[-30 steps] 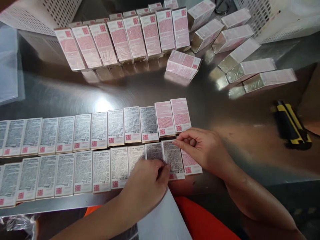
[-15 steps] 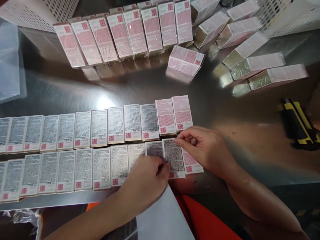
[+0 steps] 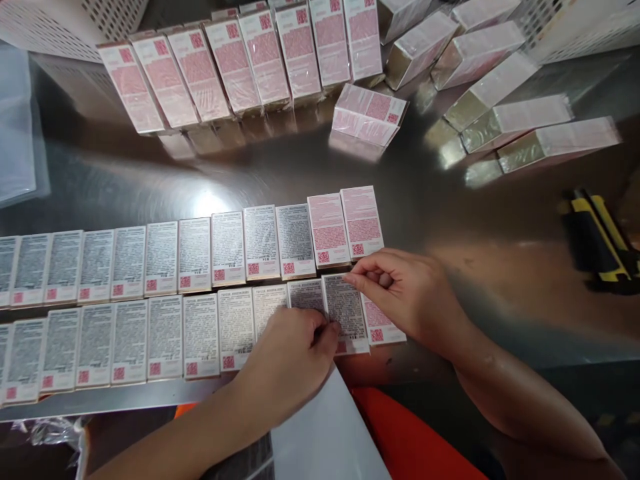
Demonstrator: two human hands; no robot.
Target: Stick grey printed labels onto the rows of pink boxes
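Two long rows of flat boxes lie on a shiny metal table (image 3: pixel 480 220). Most carry a grey printed label; a few at the right end still show pink faces (image 3: pixel 361 221). My left hand (image 3: pixel 293 363) pinches the lower edge of a grey label (image 3: pixel 344 308) on a box in the near row. My right hand (image 3: pixel 403 293) pinches that label's upper right corner. A pink box (image 3: pixel 381 328) lies just right of it, partly under my right hand.
Pink boxes (image 3: pixel 240 63) stand in a leaning row at the back, one lies flat (image 3: pixel 367 113), and several wrapped ones (image 3: pixel 505 120) lie at the back right. A black and yellow tool (image 3: pixel 597 243) rests at the right. White perforated baskets (image 3: pixel 70 20) stand behind.
Both hands stay on the same label with only slight finger shifts. The view has tilted a little, so the boxes sit slightly higher in the picture.
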